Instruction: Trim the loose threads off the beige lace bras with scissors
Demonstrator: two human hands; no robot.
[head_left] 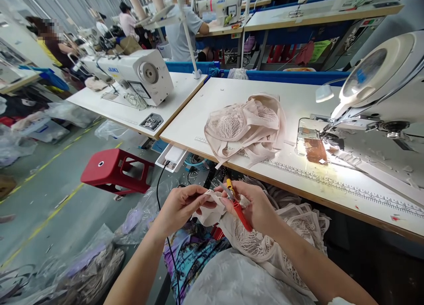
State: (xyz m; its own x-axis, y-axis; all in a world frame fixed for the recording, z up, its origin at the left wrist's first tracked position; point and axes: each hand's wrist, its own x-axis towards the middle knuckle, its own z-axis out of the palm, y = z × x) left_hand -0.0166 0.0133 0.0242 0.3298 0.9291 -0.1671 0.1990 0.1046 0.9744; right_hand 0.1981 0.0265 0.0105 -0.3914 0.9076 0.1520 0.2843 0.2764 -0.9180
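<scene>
At 6 o'clock, over the lap: the left hand (180, 207) pinches a plain cream edge of the lace piece (265, 245) btw thumb and forefinger, other fingers curled under. The right hand (261, 210), at 3 o'clock of the left and nearly touching it, has its fingers curled round red-handled snips (239, 210) w/ a yellow top. The blades point toward 11 o'clock, at the pinched edge. Its fingertips also press the cloth.

The lace piece is pale beige, open leaf-pattern mesh w/ a scalloped border. It's bunched and drapes from the hands over the lap toward 4 o'clock, below the table edge.

At 12 o'clock of the hands is a white table (298, 174) w/ a printed ruler strip along its near edge. On it lies a pile of lace garments (247, 128) in similar beige, straps hanging off the edge. At 2 o'clock is a white sewing machine (380, 88), w/ bright light on the needle plate.

At 9 o'clock a red stool (114, 168) stands on grey floor w/ yellow lines, w/ clear plastic bags (82, 269) at 8 o'clock. Further off, at 11 o'clock, a 2nd machine (139, 73) sits on its own table. At the back, at least 3 people (179, 31) sit at more machine rows.
</scene>
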